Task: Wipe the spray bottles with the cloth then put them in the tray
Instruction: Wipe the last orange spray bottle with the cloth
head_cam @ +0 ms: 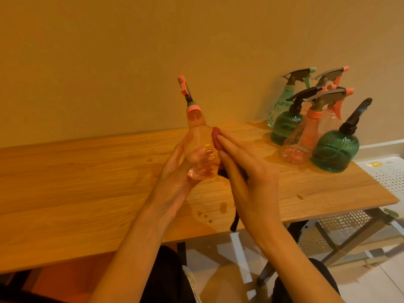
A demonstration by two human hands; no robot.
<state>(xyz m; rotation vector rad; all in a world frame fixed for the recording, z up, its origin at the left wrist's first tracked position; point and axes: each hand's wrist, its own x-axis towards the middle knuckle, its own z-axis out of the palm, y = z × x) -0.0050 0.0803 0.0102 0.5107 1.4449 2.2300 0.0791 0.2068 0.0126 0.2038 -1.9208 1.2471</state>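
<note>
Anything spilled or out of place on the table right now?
Yes: dark wet spots dot the wooden table below the hands, with another near its right edge. They look like drips. The waiting spray bottles stand upright.

Clear pink spray bottle (200,147), pink collar and nozzle, upright above the table, red cloth (216,138) against its side. Six more spray bottles (314,125) clustered upright at right. White perforated tray (389,173) beyond the table's end.

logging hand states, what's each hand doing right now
Left hand: holds the pink spray bottle.
Right hand: open, straight fingers pressing the red cloth on it.
</note>
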